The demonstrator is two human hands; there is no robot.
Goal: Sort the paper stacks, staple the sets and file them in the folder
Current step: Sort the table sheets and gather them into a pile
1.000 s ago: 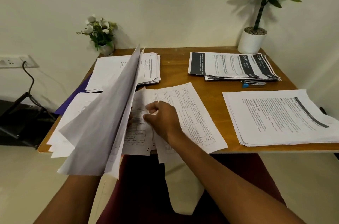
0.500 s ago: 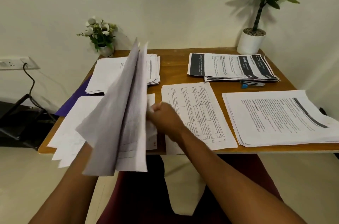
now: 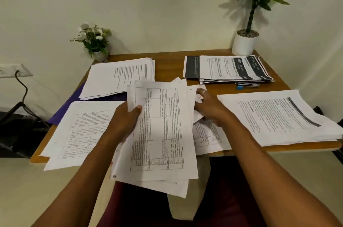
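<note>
Fingers of left hand (image 3: 124,121) are curled round the left edge of the sheaf (image 3: 161,133) of table-printed sheets. Thumb is on top, the others are hidden under the paper. Right hand (image 3: 210,108) thumb and fingers pinch the loose sheets (image 3: 191,94) fanned out behind the sheaf's right edge; can't tell how many. Sheaf is held face up, off the counter (image 3: 170,64), over the middle of the near edge. Its lower end hangs past the edge above the lap. Its pages are uneven, with corners sticking out at the bottom.

5 other paper lots lie flat on the counter:
- front-left stack (image 3: 83,130): table print, overhangs the near edge, just left of the left hand
- back-left stack (image 3: 118,76): text pages, partly on the purple folder (image 3: 63,109), which sticks out past the counter's left edge
- back-right stack (image 3: 226,68): dark header bands, fanned
- right stack (image 3: 278,117): thick, 1 dark diagonal band, just beside the right hand
- table-printed sheet (image 3: 207,137): under the right wrist, over the near edge

Stapler (image 3: 245,85), blue end showing, is tucked against the front of the back-right stack and mostly hidden. White-flower pot (image 3: 96,44) is at the back-left corner, potted plant (image 3: 245,42) at the back-right corner. Wall socket (image 3: 11,72) with black cable (image 3: 23,89) is at left.
</note>
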